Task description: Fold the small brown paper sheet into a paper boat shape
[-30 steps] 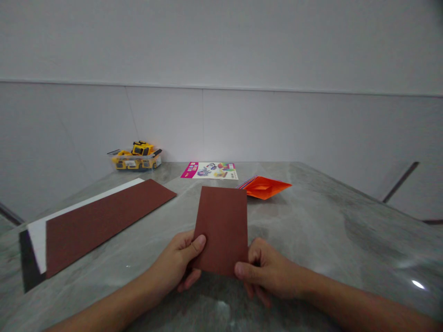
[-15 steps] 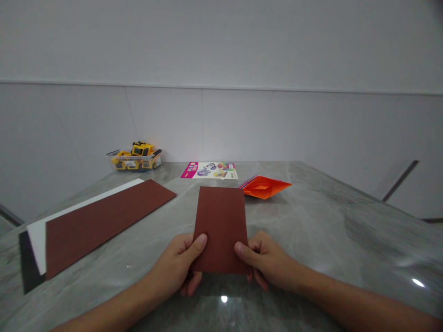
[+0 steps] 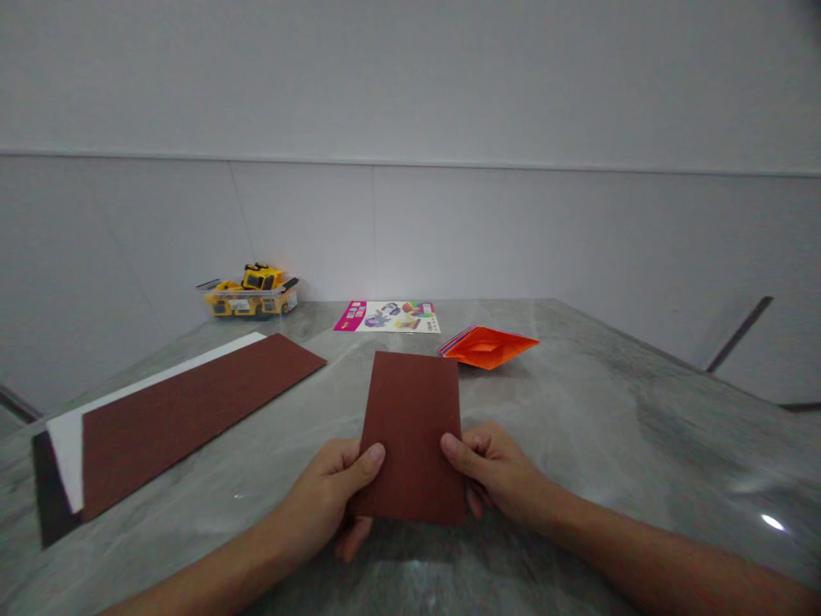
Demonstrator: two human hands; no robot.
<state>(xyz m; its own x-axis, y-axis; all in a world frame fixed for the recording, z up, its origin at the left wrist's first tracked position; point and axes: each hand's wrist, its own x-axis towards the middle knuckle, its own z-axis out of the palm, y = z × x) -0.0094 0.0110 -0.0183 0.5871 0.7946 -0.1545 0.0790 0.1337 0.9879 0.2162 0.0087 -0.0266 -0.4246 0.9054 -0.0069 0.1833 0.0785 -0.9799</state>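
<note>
I hold a small dark brown paper rectangle [image 3: 412, 428] upright above the grey marble table [image 3: 596, 428], near the front edge. My left hand [image 3: 333, 496] pinches its left edge with the thumb on the front. My right hand [image 3: 493, 470] grips the right edge, thumb on the front and fingers curled behind. Both hands are closed on the sheet.
A long brown paper strip [image 3: 186, 411] lies at the left over white [image 3: 64, 436] and black [image 3: 44, 496] sheets. Farther back are an orange folded paper stack [image 3: 487, 346], a colourful printed sheet [image 3: 388, 316] and a yellow toy truck [image 3: 253, 291] by the wall.
My right hand has slid up the sheet's right edge from the bottom corner to about halfway. The sheet sits slightly lower and straighter. The left hand has barely moved.
</note>
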